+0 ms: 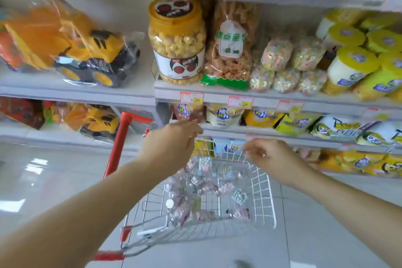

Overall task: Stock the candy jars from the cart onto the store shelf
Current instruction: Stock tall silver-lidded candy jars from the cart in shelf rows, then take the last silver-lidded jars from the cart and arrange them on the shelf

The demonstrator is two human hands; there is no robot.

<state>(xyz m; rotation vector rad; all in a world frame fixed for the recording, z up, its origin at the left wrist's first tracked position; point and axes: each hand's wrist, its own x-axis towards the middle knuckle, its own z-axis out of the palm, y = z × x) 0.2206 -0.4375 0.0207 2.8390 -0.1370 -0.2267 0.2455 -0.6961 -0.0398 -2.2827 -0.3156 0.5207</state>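
Plainly, the left hand (pixel 171 143) is stretched forward with its fingers straight and a little spread, and it holds nothing. The candy jars (pixel 204 189) lie below those fingertips and slightly to their right, down in the wire cart (pixel 264 198). None is in either hand. They sit in a loose heap, most of them tipped on their sides with their long axes pointing different ways. A few at the far end turn a round end up toward the camera.

Further right, the right hand (pixel 268 156) has its fingers curled. The fingertips are at the cart's far rim, just above the jars and nearer to them than the left fingers are. Motion blur hides whether they pinch the wire or only hover beside it, so I cannot tell its grip. It carries no jar.

The shelf (pixel 217 93) that already holds pastel candy packs (pixel 285 65) stands above and beyond both sets of fingers, to the right of a tall popcorn jar (pixel 177 39).

The next move looks like a downward reach into the basket. From where it is, the right hand has the shorter drop. Any jar taken will probably have to be gripped across its side and turned upright before it goes up to the shelf.
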